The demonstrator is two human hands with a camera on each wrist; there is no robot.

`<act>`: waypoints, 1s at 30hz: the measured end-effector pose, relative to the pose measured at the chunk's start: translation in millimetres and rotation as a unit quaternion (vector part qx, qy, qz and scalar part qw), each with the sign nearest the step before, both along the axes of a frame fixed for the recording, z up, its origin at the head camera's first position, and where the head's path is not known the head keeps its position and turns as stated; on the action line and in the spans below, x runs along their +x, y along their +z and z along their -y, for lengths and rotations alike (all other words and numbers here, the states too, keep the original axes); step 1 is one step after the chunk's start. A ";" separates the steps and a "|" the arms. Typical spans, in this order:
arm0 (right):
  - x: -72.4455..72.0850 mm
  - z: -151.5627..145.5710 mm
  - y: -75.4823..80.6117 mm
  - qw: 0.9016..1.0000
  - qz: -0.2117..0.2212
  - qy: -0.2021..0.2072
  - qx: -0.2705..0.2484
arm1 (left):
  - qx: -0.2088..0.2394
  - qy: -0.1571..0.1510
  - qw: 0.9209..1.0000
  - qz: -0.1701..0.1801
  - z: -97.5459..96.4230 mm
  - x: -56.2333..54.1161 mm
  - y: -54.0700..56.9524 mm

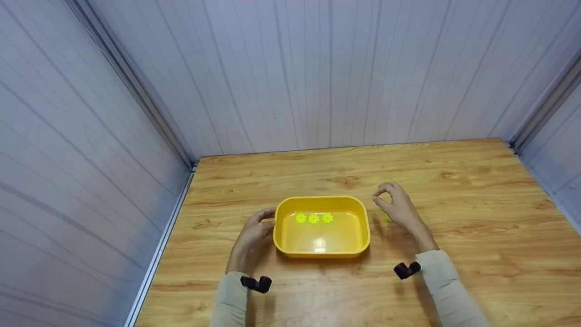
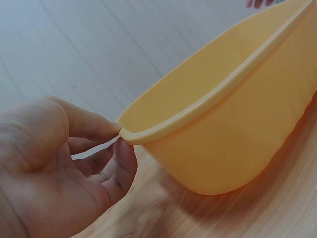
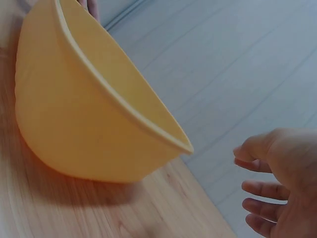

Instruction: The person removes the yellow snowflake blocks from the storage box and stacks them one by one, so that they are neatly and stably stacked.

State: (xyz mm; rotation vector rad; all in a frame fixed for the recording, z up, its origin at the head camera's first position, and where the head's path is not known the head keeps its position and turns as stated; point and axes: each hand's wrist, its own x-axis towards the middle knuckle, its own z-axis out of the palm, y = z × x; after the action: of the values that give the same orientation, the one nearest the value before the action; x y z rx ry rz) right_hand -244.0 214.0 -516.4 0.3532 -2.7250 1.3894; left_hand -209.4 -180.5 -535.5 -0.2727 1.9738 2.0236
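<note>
A yellow plastic basin stands on the wooden table, with three small yellow-green flower-shaped pieces in a row inside it. My left hand pinches the basin's rim at its left end; the left wrist view shows thumb and fingertips on the rim corner. Just off the basin's right end is my right hand, its thumb and forefinger bent toward each other in a ring. Nothing shows between those fingertips in the right wrist view. Partly hidden by this hand lies a small yellow-green piece, its shape unclear.
The wooden table spreads around the basin. A pale panelled wall rises along its back edge, with another wall on the left. A black camera mount sits on each sleeved wrist.
</note>
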 end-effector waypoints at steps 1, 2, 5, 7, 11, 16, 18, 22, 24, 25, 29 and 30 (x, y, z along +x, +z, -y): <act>-0.1 4.2 1.2 1.000 -0.003 0.003 -0.002 | 0.001 -0.001 1.000 -0.001 0.0 0.0 -0.2; 0.1 8.6 2.4 1.000 -0.004 0.007 -0.004 | 0.003 -0.002 1.000 -0.002 -0.2 0.0 -0.3; 0.0 21.4 4.5 1.000 -0.003 0.018 -0.002 | 0.007 -0.004 1.000 -0.005 -0.6 0.6 0.0; 0.5 29.8 5.1 1.000 -0.003 0.028 0.002 | 0.010 -0.002 1.000 -0.008 -0.9 1.2 0.5; 1.9 45.8 5.4 0.999 -0.020 0.046 0.012 | 0.018 0.007 1.000 -0.009 -1.4 0.8 -0.3; 2.4 63.0 3.2 0.996 -0.047 0.061 0.047 | 0.017 0.009 1.000 -0.007 -1.8 -0.7 -2.0; 2.7 69.2 2.1 0.994 -0.060 0.066 0.064 | 0.017 0.009 1.000 -0.003 -2.4 -0.7 -1.6; 4.2 79.6 -0.8 0.990 -0.082 0.072 0.089 | 0.017 0.012 1.000 0.005 -3.0 -0.7 -1.3; 5.1 83.7 -2.7 0.988 -0.090 0.074 0.101 | 0.013 0.012 1.000 0.005 -2.9 -0.6 -1.3; 5.6 85.4 -3.8 0.987 -0.094 0.074 0.108 | 0.010 0.011 1.000 0.004 -2.8 -0.5 -1.0; 7.7 91.9 -6.8 0.982 -0.099 0.078 0.138 | 0.012 0.013 1.000 0.006 -2.7 -0.2 0.0; 8.2 93.3 -7.4 0.981 -0.099 0.080 0.148 | 0.013 0.014 1.000 0.007 -2.8 -0.1 0.3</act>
State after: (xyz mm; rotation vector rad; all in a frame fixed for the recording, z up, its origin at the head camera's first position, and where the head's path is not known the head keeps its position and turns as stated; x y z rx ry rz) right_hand -235.8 120.7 -523.7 0.7013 -2.7826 0.9140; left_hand -209.5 -177.7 -535.3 -0.3094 1.9446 2.0581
